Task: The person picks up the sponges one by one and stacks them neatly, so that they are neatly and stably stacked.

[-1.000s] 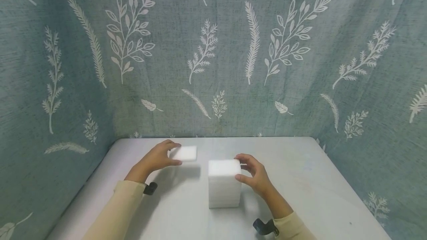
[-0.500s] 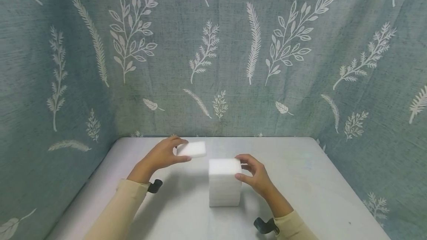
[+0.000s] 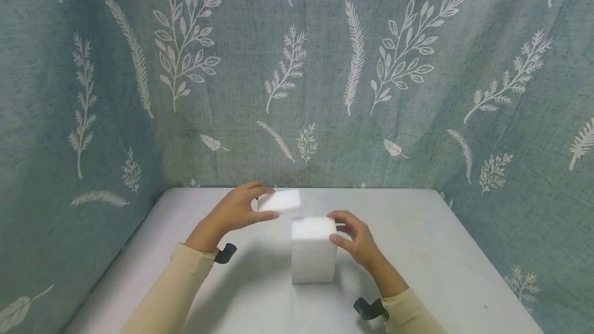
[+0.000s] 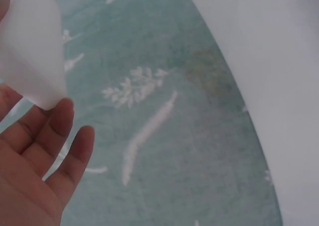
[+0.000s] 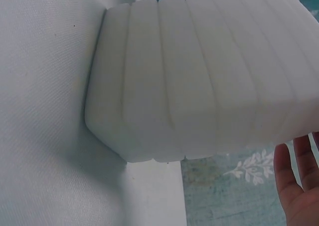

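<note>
In the head view my left hand (image 3: 234, 211) pinches a white rectangular sponge (image 3: 281, 201) between thumb and fingers, raised above the table and left of a stack. The same sponge (image 4: 31, 51) shows at the upper left of the left wrist view, gripped at its edges. The stack of several white sponges (image 3: 313, 256) stands upright on the table. My right hand (image 3: 358, 238) holds its top right side, thumb at the front corner and fingers at the back. In the right wrist view the layered stack (image 5: 194, 81) fills the middle, with right fingertips (image 5: 282, 158) at its upper end.
The white table (image 3: 417, 251) carries the stack near its middle. Green leaf-patterned cloth (image 3: 325, 76) hangs behind it and along both sides. Dark camera mounts (image 3: 368, 308) sit on both wrists, below beige sleeves (image 3: 171, 287).
My left hand has moved right and upward with the sponge, closer to the top of the stack. The right hand has stayed at the stack, which has not moved on the table.
</note>
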Demonstrator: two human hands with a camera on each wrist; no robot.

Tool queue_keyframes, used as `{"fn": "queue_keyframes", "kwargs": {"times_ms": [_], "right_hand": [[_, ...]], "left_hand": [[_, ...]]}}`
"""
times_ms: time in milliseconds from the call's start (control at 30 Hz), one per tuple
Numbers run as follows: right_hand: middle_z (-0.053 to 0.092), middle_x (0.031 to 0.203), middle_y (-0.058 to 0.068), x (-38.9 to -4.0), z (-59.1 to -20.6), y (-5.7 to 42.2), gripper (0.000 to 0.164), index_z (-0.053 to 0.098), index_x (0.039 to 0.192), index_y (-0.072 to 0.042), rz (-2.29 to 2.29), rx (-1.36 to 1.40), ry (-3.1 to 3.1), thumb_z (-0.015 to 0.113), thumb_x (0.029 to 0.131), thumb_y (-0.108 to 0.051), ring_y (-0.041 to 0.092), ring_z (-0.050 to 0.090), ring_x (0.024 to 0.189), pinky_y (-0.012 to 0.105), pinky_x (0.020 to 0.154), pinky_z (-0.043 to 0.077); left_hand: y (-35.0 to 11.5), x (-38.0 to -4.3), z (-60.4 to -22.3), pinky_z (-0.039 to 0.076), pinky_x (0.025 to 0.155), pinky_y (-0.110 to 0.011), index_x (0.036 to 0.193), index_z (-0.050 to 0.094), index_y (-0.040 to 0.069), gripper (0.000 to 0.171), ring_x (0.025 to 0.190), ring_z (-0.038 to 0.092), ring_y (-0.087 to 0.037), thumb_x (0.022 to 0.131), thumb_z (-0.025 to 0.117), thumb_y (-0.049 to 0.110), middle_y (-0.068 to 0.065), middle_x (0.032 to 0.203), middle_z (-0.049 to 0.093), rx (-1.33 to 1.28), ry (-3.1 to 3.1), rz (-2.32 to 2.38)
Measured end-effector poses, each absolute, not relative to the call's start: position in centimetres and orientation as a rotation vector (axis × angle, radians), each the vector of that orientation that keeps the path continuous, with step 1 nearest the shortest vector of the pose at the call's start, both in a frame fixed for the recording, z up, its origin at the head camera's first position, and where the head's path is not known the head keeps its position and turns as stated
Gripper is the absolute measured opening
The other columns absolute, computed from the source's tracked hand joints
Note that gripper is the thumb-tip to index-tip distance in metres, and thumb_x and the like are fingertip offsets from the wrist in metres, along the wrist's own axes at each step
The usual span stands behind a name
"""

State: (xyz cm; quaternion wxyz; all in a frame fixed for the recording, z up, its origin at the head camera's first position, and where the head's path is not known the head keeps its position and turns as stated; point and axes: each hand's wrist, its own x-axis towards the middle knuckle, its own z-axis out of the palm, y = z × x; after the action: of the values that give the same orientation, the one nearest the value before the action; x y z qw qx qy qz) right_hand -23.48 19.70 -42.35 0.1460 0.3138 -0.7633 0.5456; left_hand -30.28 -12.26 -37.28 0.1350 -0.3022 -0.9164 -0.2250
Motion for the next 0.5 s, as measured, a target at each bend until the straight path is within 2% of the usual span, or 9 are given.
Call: {"fn": "queue_keyframes", "kwargs": {"times_ms": [233, 400, 500], "right_hand": [[0.058, 0.12, 0.024, -23.3, -42.0, 19.8, 0.043, 0.054, 0.124, 0.012, 1.601, 0.893, -2.201, 0.067, 0.083, 0.005, 0.039, 0.055, 0.11, 0.052, 0.094, 0.048], [0.057, 0.121, 0.026, -23.3, -42.1, 19.8, 0.045, 0.053, 0.125, 0.013, 1.632, 0.902, -2.181, 0.068, 0.082, 0.006, 0.039, 0.055, 0.11, 0.049, 0.094, 0.048], [0.056, 0.122, 0.028, -23.3, -42.2, 19.8, 0.046, 0.053, 0.126, 0.011, 1.647, 0.902, -2.174, 0.068, 0.082, 0.008, 0.038, 0.055, 0.111, 0.044, 0.095, 0.049]], "left_hand": [[-10.7, -29.6, -36.7, 0.051, 0.086, -0.044, 0.126, 0.065, 0.017, 0.074, 0.104, 0.058, -0.02, 0.077, 0.063, 0.073, 0.001, 0.118, 0.06, -0.932, -2.629, -0.579], [-9.6, -29.0, -36.8, 0.053, 0.08, -0.038, 0.123, 0.066, 0.018, 0.074, 0.096, 0.06, -0.016, 0.077, 0.06, 0.075, 0.004, 0.111, 0.06, -0.983, -2.579, -0.564], [-9.0, -28.7, -37.1, 0.053, 0.076, -0.033, 0.121, 0.067, 0.019, 0.073, 0.091, 0.059, -0.01, 0.077, 0.058, 0.077, 0.008, 0.107, 0.06, -1.018, -2.545, -0.565]]}}
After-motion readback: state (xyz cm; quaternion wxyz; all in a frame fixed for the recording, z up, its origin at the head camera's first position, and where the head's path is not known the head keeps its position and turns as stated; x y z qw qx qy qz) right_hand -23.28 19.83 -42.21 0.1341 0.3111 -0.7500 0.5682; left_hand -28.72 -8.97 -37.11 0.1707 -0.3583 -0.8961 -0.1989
